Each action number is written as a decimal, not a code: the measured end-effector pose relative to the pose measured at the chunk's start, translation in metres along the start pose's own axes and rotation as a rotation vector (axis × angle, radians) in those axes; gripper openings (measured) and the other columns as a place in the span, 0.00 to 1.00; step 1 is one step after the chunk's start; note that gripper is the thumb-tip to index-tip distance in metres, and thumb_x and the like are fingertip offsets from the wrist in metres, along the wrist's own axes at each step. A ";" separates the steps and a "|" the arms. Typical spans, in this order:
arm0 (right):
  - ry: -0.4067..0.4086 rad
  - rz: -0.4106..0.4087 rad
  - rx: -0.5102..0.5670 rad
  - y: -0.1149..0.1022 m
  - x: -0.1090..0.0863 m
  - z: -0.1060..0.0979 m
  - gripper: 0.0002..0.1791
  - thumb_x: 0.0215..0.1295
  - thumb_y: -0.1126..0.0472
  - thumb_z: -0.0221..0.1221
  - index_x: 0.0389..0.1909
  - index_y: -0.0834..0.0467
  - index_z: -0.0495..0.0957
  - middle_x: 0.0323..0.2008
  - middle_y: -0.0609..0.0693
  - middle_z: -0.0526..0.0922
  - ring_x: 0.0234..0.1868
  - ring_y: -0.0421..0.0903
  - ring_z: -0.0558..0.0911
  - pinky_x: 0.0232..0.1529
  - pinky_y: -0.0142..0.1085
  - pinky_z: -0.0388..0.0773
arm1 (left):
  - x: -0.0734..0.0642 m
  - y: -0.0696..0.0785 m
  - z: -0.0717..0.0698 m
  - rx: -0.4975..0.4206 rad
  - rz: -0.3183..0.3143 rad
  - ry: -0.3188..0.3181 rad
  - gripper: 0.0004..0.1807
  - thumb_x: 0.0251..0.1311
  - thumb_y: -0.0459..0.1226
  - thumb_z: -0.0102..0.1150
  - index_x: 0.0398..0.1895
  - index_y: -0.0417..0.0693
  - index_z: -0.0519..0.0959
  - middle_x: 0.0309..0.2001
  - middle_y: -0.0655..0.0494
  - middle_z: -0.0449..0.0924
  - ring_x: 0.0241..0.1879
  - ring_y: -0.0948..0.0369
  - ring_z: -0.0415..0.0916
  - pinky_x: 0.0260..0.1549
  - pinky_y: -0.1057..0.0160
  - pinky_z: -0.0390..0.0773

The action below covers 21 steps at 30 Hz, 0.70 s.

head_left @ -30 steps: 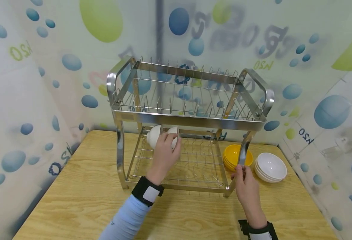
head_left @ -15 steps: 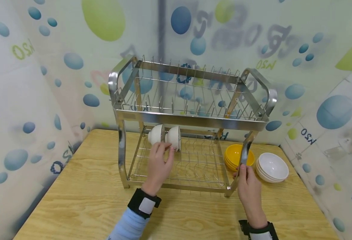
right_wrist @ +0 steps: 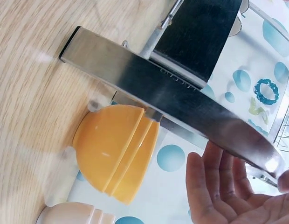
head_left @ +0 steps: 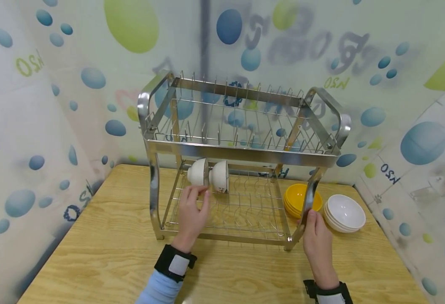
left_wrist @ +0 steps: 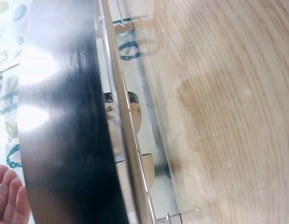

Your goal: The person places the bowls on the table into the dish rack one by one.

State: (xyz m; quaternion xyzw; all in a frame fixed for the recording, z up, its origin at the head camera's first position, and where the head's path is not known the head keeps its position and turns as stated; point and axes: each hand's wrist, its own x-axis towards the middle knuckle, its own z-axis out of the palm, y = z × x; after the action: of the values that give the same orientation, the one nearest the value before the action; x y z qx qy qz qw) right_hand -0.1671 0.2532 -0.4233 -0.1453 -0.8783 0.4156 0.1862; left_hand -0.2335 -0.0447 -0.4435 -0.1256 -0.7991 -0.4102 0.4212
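Two white bowls, a left one [head_left: 197, 172] and a right one [head_left: 219, 176], stand on edge side by side in the lower tier of a metal dish rack [head_left: 241, 153]. My left hand [head_left: 192, 214] is just in front of the left bowl with bent, relaxed fingers and nothing gripped; whether a fingertip touches the rim is unclear. At the rack's right front post, my right hand [head_left: 318, 245] lightly holds the metal. The right wrist view has its thumb on one side of the post and fingers [right_wrist: 218, 175] reaching behind the other.
Right of the rack, on the wooden table [head_left: 245, 274], are a stack of yellow bowls [head_left: 297, 196] and a stack of white bowls [head_left: 345, 212]. The rack's upper tier has upright wire dividers. A patterned wall covering [head_left: 252, 38] stands close behind.
My left hand has let go of the right white bowl and drawn back to the left and down. The right hand has shifted very slightly to the right at the post.
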 end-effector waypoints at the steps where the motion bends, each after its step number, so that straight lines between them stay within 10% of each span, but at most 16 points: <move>1: 0.002 0.004 -0.006 0.001 0.001 0.000 0.31 0.75 0.41 0.30 0.48 0.61 0.71 0.39 0.60 0.81 0.39 0.53 0.76 0.33 0.36 0.69 | 0.000 -0.001 -0.001 0.003 -0.004 -0.001 0.07 0.60 0.34 0.58 0.38 0.39 0.80 0.35 0.48 0.75 0.35 0.54 0.73 0.33 0.60 0.75; 11: 0.022 0.053 -0.051 0.012 0.011 -0.007 0.33 0.76 0.43 0.26 0.48 0.64 0.71 0.44 0.64 0.80 0.42 0.56 0.80 0.39 0.44 0.76 | 0.000 -0.013 -0.011 0.012 -0.008 0.025 0.08 0.59 0.32 0.58 0.37 0.35 0.80 0.34 0.45 0.75 0.33 0.52 0.73 0.32 0.58 0.75; 21: 0.103 0.087 -0.033 0.029 0.020 -0.014 0.32 0.76 0.44 0.28 0.49 0.65 0.72 0.41 0.64 0.82 0.39 0.58 0.83 0.29 0.23 0.69 | 0.001 -0.025 -0.024 0.082 -0.014 0.017 0.07 0.61 0.33 0.58 0.38 0.37 0.80 0.35 0.44 0.76 0.36 0.52 0.73 0.33 0.58 0.75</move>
State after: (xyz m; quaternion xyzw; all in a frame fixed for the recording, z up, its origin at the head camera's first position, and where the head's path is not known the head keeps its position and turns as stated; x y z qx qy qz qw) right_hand -0.1757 0.2885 -0.4333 -0.2075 -0.8672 0.4008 0.2105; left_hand -0.2342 -0.0790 -0.4496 -0.0991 -0.8126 -0.3811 0.4298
